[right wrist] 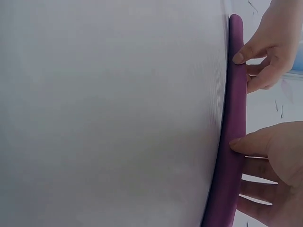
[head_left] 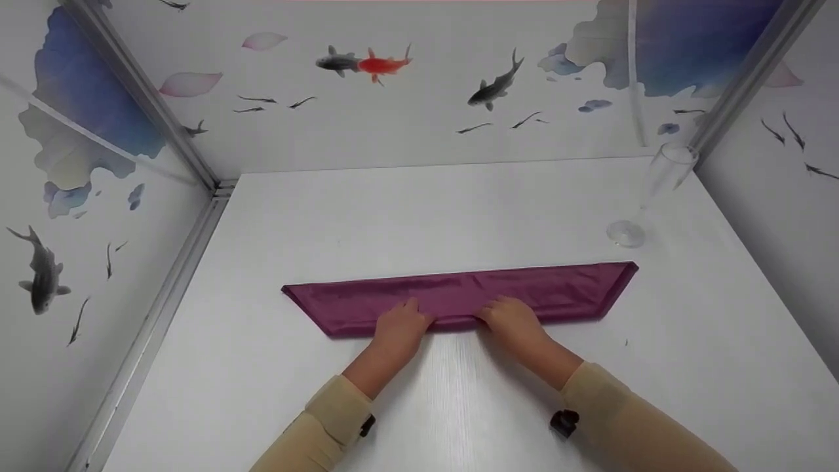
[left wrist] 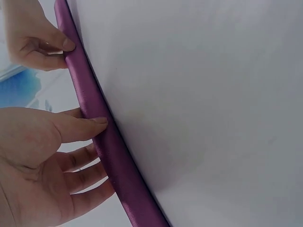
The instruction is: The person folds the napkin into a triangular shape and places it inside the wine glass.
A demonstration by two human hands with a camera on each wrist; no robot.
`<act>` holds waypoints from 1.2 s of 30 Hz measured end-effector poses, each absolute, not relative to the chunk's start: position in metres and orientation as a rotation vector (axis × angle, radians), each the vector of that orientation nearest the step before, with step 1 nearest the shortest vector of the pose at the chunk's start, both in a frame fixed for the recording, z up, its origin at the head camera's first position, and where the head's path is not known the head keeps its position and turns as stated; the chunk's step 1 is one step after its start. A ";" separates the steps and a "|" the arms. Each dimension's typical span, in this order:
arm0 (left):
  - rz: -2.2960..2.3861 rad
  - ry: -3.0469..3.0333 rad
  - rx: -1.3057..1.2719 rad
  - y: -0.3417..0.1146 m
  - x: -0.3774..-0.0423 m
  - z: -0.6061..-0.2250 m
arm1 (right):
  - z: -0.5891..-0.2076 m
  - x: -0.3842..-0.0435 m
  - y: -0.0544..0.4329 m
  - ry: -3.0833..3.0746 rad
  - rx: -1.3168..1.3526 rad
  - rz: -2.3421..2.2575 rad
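A purple cloth (head_left: 452, 292), folded into a long band with slanted ends, lies flat across the white table. Along its near edge runs a narrow rolled or folded strip. My left hand (head_left: 398, 326) pinches this strip left of the middle. A short gap to the right, my right hand (head_left: 514, 326) pinches the same strip. In the left wrist view, the left thumb (left wrist: 97, 120) presses on the outer side of the cloth (left wrist: 118, 170), with the other fingers behind it. The right wrist view shows the right thumb (right wrist: 236, 144) placed likewise on the cloth (right wrist: 232, 109).
Beyond the cloth's right end stands a clear stemmed glass (head_left: 627, 234) near the table's back right corner. White panels (head_left: 419, 124) with painted fish and petals enclose the table at the back and both sides, with metal frame bars (head_left: 151, 314) at the joints.
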State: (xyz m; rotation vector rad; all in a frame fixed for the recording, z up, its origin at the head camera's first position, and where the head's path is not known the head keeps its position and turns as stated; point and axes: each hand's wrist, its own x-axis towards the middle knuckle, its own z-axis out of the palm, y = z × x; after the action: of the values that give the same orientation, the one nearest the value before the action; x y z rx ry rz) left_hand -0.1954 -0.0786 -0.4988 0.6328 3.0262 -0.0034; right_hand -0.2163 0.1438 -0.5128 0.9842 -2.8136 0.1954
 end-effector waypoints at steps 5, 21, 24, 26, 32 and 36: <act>0.039 3.003 0.591 -0.078 -0.198 -0.496 | -0.511 -0.216 0.144 -2.857 0.914 0.306; -0.008 3.129 0.499 -0.078 -0.210 -0.504 | -0.516 -0.231 0.142 -2.726 0.948 0.274; 0.008 3.154 0.480 -0.079 -0.209 -0.504 | -0.516 -0.231 0.142 -2.748 0.980 0.220; 0.031 3.146 0.488 -0.080 -0.207 -0.503 | -0.515 -0.230 0.143 -2.766 1.005 0.196; 0.080 3.129 0.577 -0.085 -0.202 -0.500 | -0.514 -0.226 0.145 -2.779 1.054 0.161; 0.096 3.150 0.635 -0.087 -0.198 -0.503 | -0.514 -0.222 0.146 -2.782 1.067 0.136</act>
State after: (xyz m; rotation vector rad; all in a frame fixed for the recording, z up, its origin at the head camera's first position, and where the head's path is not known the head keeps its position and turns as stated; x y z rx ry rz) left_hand -0.1983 -0.0868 -0.5025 0.6352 3.1496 0.0956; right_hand -0.2225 0.1458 -0.5140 1.0672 -2.7822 0.1356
